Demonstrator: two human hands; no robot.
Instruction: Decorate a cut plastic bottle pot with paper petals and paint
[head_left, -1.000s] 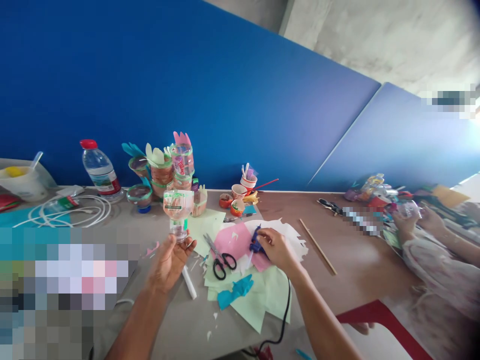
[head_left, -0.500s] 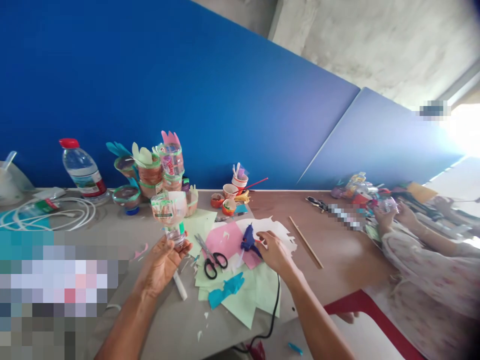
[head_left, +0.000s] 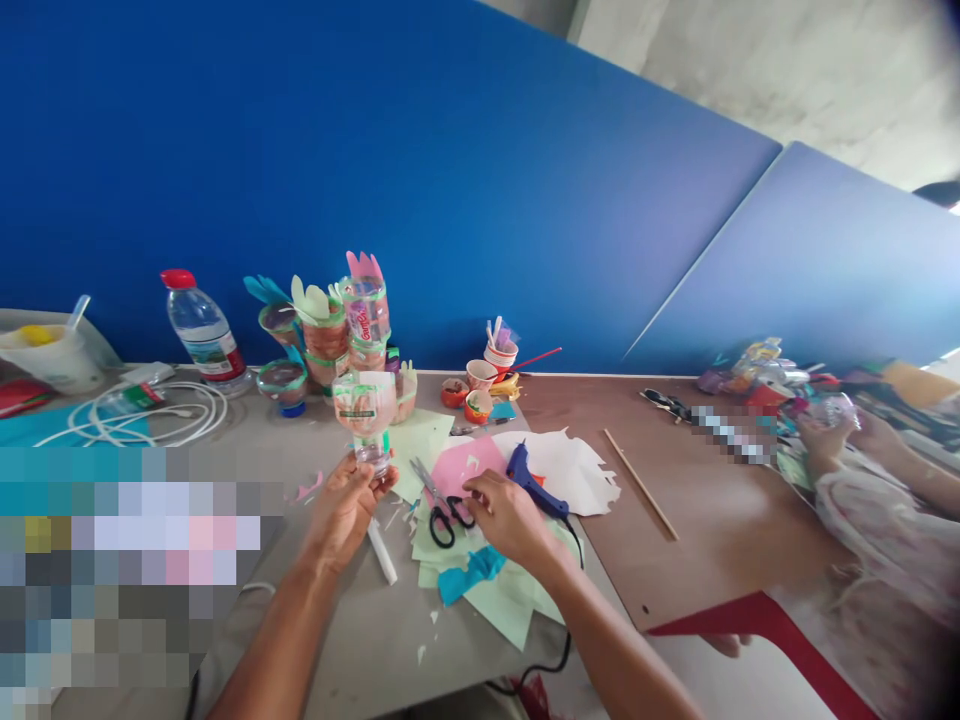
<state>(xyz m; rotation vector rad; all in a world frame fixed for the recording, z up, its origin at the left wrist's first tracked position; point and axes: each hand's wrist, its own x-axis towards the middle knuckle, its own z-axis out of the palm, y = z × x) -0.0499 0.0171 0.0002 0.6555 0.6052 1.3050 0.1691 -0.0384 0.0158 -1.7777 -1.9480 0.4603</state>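
A view from above the person's own arms at a craft-strewn counter point(head_left: 352, 630). The left hand point(head_left: 346, 508) was closed around the neck of a cut bottle top point(head_left: 365, 402), held upside down and upright just above the counter, its wide cut mouth facing up with a green band at the rim. The right hand point(head_left: 506, 515) lay loosely open on sheets of paper, gripping nothing, its fingertips just beside black-handled scissors point(head_left: 444, 512) and a pink paper point(head_left: 459, 465). A blue glue gun point(head_left: 534, 482) lay near it on white paper. The thin clear plastic looked very light, smooth and easily dented. The stiffer threaded neck seemed the soundest grip, since the cut rim would likely flex and might be sharp.
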